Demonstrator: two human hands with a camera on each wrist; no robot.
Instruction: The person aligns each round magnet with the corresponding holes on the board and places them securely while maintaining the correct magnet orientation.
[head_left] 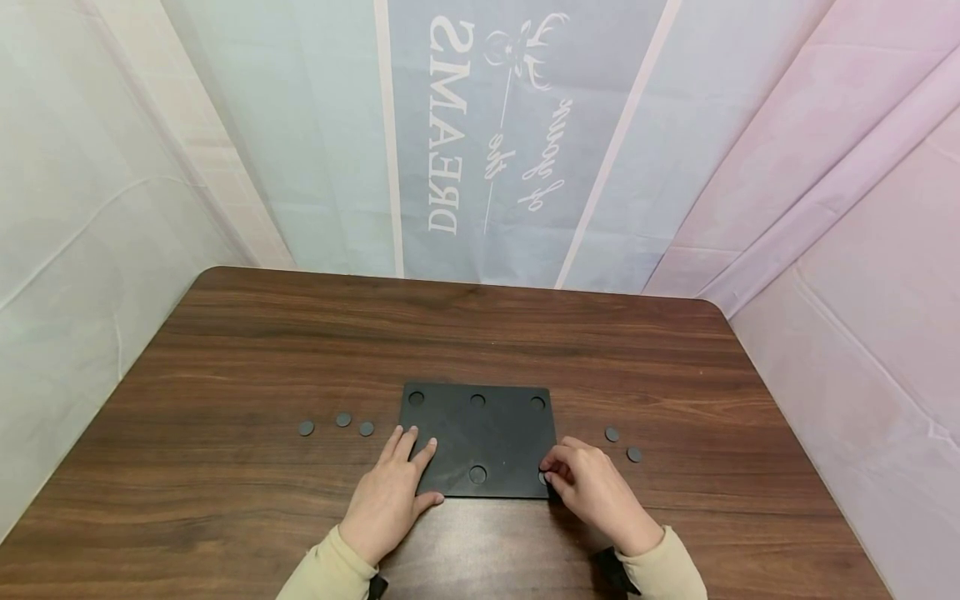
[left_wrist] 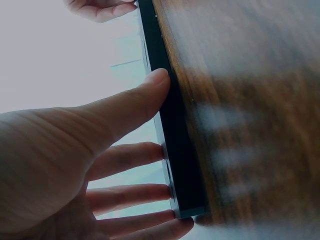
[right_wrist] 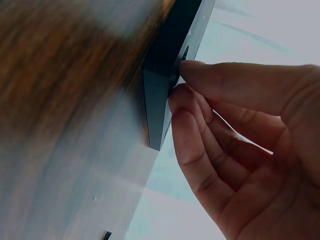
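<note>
A flat black rectangular board (head_left: pixel 491 433) with round recesses lies on the table. My left hand (head_left: pixel 386 500) rests spread over its near left corner, thumb at the front edge and fingers on the top. In the left wrist view, that hand's thumb (left_wrist: pixel 159 80) touches the board's side. At the board's near right corner, my right hand (head_left: pixel 596 492) pinches a small grey disc (head_left: pixel 543 477) between thumb and fingers. The disc is mostly hidden by the fingertips. The right wrist view shows the right hand (right_wrist: pixel 240 130) with its fingertips against the board (right_wrist: pixel 159 100).
Several loose grey discs lie on the wooden table (head_left: pixel 225 500): three left of the board, including one disc (head_left: pixel 343 419), and two to its right, including another disc (head_left: pixel 612 434). A printed curtain (head_left: pixel 510 250) hangs behind the far table edge.
</note>
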